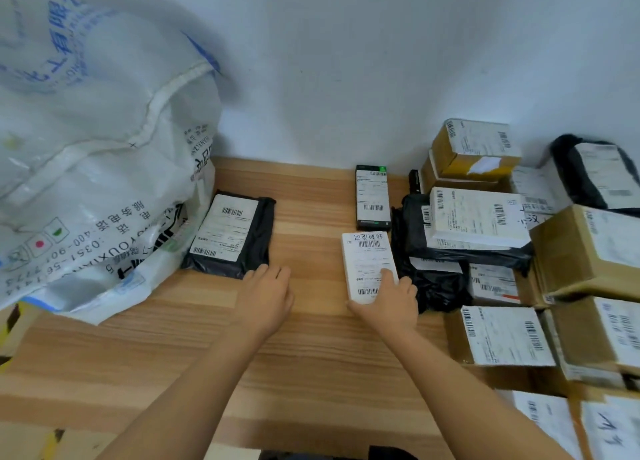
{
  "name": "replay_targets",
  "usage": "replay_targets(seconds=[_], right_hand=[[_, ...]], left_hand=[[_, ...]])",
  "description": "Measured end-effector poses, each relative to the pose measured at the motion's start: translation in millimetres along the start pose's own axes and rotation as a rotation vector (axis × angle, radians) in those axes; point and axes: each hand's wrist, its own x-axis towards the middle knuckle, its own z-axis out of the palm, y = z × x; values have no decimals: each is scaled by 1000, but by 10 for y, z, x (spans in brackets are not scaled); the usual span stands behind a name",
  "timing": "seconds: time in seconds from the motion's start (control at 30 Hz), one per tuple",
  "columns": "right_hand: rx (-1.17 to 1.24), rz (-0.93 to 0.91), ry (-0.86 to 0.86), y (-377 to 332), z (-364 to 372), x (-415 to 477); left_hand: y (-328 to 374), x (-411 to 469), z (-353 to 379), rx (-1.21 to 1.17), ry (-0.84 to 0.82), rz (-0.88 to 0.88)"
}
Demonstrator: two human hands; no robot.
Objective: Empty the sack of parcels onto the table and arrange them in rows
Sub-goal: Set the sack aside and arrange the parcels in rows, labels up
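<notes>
At your ten o'clock, sack (pixel 104 148): blue characters 有限 high on cloth. Lower down, upside-down to you, black 服务电话, digits 400-90 and 0351-56, Latin letters YOUXI. At your one o'clock, white parcel (pixel 369 262): row of upside-down characters above barcode, too small to read. At eleven o'clock black parcel (pixel 235 238), at twelve slim black box (pixel 372 196), at two to three stacked cartons (pixel 561 248): barcoded shipping labels, fine print illegible. At four o'clock, near carton (pixel 609 425): handwritten black scrawl, unreadable.
</notes>
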Motion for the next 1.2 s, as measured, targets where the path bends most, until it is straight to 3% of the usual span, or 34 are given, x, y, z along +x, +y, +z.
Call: replay_targets(seconds=[0.2,0.4,0.53,0.83,0.97,1.2], right_hand=[[-128,-71,34,55,-23,39],[27,-313,63,-396,-36,80],[74,-449,-1,-809,44,64],[-130,-851,-170,-1871,549,72],[-263,-866,-159,-2050,732,118],[-336,-814,-176,-1692,653,-27]], left_hand=[[119,-31,39,-11,-27,-73],[-122,-179,-44,10,5,-172],[-418,-303,-92,32,8,-210],[-1077,-717,-25,75,-55,-266],[-1301,-764,44,60,-57,-237],[-1298,-540,43,-60,-58,-189]])
